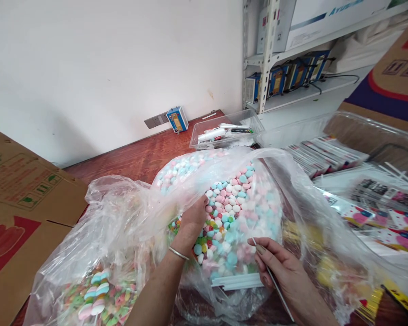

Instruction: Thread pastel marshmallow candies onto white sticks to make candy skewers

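Observation:
My left hand [194, 218], with a bangle at the wrist, reaches into an open clear plastic bag [275, 158]. Its bunched fingers touch pink, white and blue button-shaped candies [229, 199]; what they grip is hidden. My right hand [279, 262] pinches a thin white stick [279, 292], which slants down toward me. Several white sticks [240, 281] lie in front of the candies, beside the right fingers. Smaller green, red and yellow candies [212, 225] mix in near my left hand. At lower left, skewered candies [97, 292] lie over more colourful sweets in clear plastic.
Cardboard boxes stand at left [23, 199] and right [394, 77]. A clear tray [193, 140] of small items and a blue device [177, 119] sit at the back. A clear bin [347, 120] at right holds printed packets [323, 154]. Behind is a metal shelf [267, 59].

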A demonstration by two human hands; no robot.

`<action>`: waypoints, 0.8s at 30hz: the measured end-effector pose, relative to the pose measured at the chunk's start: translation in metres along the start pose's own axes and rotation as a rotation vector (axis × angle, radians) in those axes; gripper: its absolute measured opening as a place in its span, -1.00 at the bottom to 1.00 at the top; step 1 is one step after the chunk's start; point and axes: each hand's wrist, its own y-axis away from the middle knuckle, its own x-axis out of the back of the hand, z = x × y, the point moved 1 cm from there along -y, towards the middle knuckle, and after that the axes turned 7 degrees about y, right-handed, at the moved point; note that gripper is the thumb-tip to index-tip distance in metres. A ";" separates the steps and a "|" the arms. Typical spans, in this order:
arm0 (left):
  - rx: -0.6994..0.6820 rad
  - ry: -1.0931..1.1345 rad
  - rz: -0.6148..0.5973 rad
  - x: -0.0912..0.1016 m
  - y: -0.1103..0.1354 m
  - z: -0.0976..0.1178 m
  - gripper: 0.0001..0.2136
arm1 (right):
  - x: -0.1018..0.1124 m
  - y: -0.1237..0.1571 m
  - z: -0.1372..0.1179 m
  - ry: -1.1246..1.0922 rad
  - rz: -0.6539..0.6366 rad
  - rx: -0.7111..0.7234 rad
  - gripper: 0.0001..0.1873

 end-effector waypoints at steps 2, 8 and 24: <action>0.013 0.015 0.012 0.000 -0.002 -0.002 -0.77 | -0.001 -0.001 0.001 0.012 -0.013 -0.005 -0.47; 0.030 0.111 0.008 -0.001 -0.007 -0.003 -0.67 | -0.001 -0.003 0.005 0.019 -0.021 0.005 -0.47; -0.015 1.237 -0.204 0.012 0.083 0.033 -0.64 | -0.029 -0.001 -0.014 0.389 -0.074 0.410 -0.61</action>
